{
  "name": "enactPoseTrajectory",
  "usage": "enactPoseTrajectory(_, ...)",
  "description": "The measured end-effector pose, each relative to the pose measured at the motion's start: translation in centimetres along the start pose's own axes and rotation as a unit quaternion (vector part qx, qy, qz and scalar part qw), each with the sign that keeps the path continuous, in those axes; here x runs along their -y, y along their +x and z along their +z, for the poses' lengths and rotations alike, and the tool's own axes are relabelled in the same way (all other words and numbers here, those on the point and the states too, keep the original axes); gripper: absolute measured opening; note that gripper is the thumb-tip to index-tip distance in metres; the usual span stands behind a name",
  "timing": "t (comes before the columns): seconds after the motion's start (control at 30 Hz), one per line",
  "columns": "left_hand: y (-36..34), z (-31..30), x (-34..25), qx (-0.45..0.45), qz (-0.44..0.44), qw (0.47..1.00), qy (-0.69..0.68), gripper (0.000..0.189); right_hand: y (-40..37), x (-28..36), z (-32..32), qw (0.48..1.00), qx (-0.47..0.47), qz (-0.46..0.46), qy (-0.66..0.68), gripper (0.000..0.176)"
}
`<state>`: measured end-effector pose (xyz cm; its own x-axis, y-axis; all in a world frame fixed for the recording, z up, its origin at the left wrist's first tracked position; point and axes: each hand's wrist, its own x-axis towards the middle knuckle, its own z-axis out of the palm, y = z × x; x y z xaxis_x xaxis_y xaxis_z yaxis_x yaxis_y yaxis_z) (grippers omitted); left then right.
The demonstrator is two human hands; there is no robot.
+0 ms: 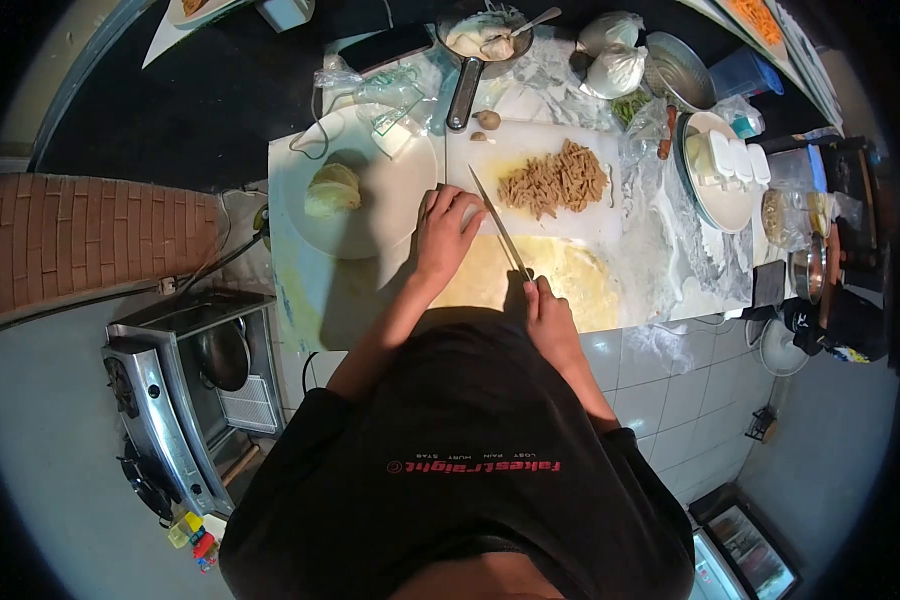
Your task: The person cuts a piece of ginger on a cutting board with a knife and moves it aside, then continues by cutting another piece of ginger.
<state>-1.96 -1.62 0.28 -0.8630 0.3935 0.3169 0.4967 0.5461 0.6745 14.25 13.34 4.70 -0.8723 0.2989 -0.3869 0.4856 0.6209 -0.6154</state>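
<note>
A long knife [502,222] slants over the white cutting board [600,218], its handle in my right hand [550,312], fingers wrapped round it. My left hand [452,228] lies near the board's left edge, just left of the blade, with its fingers bent; what is under the fingertips is too small to make out. Chopped brown pieces [555,180] form a pile on the board, right of the knife tip. Two small brown items, one of them a round bulb [487,120], sit at the board's top. Left of my left hand, a cabbage piece [332,190] rests on a large white plate [390,225].
A pan [465,92] with pale food and a spoon stands behind the board. Plastic bags [615,70], a metal bowl [678,70] and a tray with white containers [732,158] are at the right. A stove [155,400] stands lower left.
</note>
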Motion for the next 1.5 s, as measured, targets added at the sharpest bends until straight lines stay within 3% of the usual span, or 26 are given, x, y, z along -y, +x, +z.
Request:
enactPoseTrajectory(0.7,0.1,0.3,0.1,-0.020,-0.004,1.000,-0.002,0.012,0.8,-0.1,-0.1,0.999,0.029,0.005,-0.017,0.034)
enactPoseTrajectory(0.97,0.2,0.3,-0.1,-0.023,-0.009,1.000,0.007,0.010,1.2,0.3,0.7,0.992,-0.017,0.003,-0.125,0.033)
enactPoseTrajectory(1.5,-0.2,0.7,0.0,-0.032,-0.009,0.999,0.005,0.009,0.6,0.4,-0.4,0.999,0.005,0.001,-0.033,0.034)
